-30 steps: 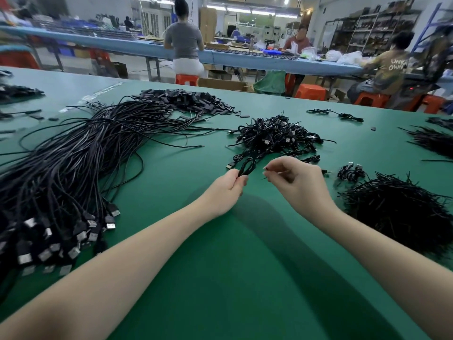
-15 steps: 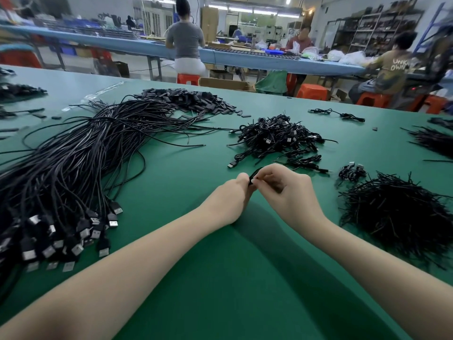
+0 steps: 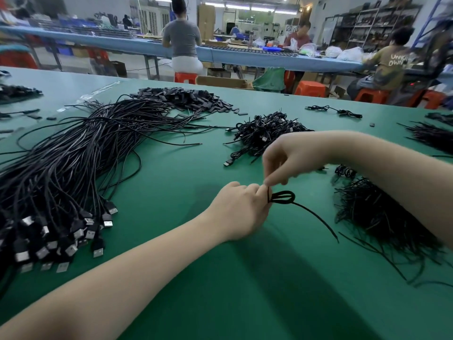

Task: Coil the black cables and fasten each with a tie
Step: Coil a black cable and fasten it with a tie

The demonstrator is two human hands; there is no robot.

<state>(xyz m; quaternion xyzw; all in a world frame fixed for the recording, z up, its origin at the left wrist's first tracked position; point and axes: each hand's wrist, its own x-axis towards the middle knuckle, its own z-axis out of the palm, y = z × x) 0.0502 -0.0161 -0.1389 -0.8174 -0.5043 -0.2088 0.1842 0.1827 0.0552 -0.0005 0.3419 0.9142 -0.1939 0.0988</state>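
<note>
My left hand (image 3: 241, 209) grips a small coiled black cable (image 3: 282, 198) at mid-table; its loop sticks out to the right of my fingers and a loose tail trails right and toward me. My right hand (image 3: 289, 158) hovers just above, its fingertips pinching a thin black tie at the coil's neck beside my left fingers. A big bundle of uncoiled black USB cables (image 3: 68, 173) lies at the left. A heap of coiled, tied cables (image 3: 264, 131) sits behind my hands. A mound of black ties (image 3: 382, 217) lies at the right.
The green table (image 3: 220, 290) carries a pile of flat black parts (image 3: 186, 99) at the back and a single cable (image 3: 335, 110) far right. More black strands (image 3: 431, 136) lie at the right edge. People sit on orange stools at a blue bench behind.
My right hand rose and crossed above my left hand, pulling the tie at the coil. The coil's loop and a loose tail now show to the right of my left hand.
</note>
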